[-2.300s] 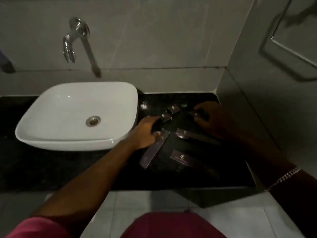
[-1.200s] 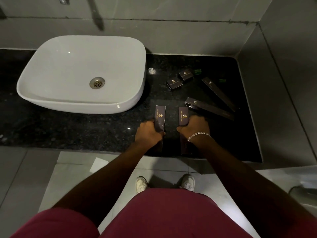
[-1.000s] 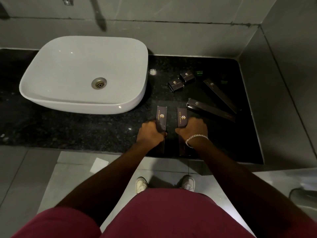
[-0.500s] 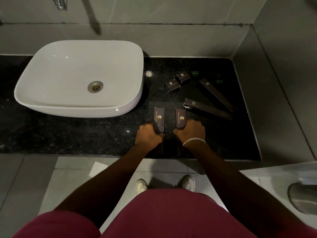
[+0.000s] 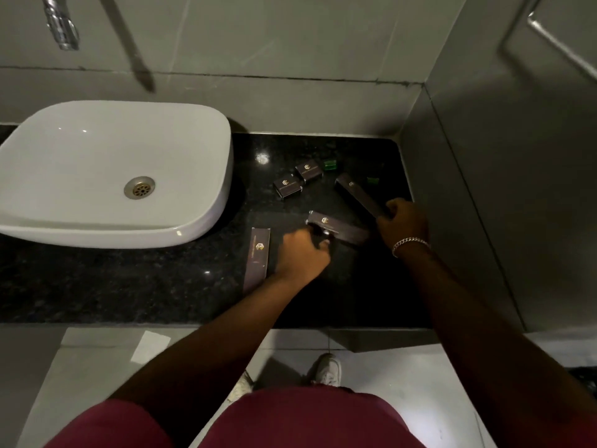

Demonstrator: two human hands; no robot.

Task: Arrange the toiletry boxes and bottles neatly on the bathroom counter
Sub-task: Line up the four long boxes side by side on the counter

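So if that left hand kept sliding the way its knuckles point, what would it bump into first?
The left hand points up and to the right, and its fingertips are already at the near end of the middle long box. That box comes first, though whether they actually touch is hard to judge in this dim view.

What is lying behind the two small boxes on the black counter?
Behind the two small boxes a small green item lies on the counter, then bare stone up to the wall. What the green item is cannot be told.
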